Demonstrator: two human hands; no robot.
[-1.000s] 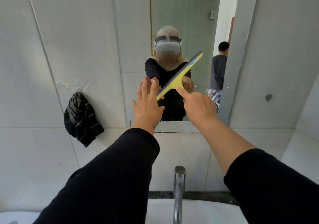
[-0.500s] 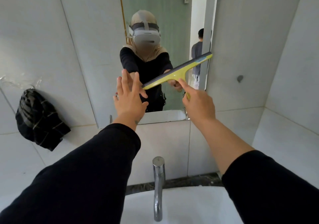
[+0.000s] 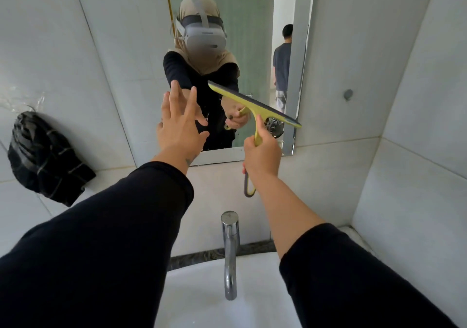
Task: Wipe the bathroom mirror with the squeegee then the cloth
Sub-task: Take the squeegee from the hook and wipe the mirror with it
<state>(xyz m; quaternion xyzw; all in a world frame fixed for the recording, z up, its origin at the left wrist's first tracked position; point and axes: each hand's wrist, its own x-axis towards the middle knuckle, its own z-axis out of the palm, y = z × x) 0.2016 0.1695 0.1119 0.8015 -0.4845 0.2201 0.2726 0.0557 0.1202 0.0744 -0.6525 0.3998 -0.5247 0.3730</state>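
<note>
The mirror hangs on the tiled wall above the sink. My right hand grips the handle of a yellow squeegee, whose grey-edged blade slants down to the right across the mirror's lower part. My left hand rests flat on the glass to the left of the blade, fingers spread, holding nothing. A dark striped cloth hangs on the wall left of the mirror, well away from both hands.
A chrome tap rises from the white sink directly below my arms. Tiled walls close in on the right corner. The mirror reflects me and a person standing in a doorway behind.
The squeegee blade has swung from slanting up to the right to slanting down to the right, and sits lower on the mirror. My left hand stays spread on the glass.
</note>
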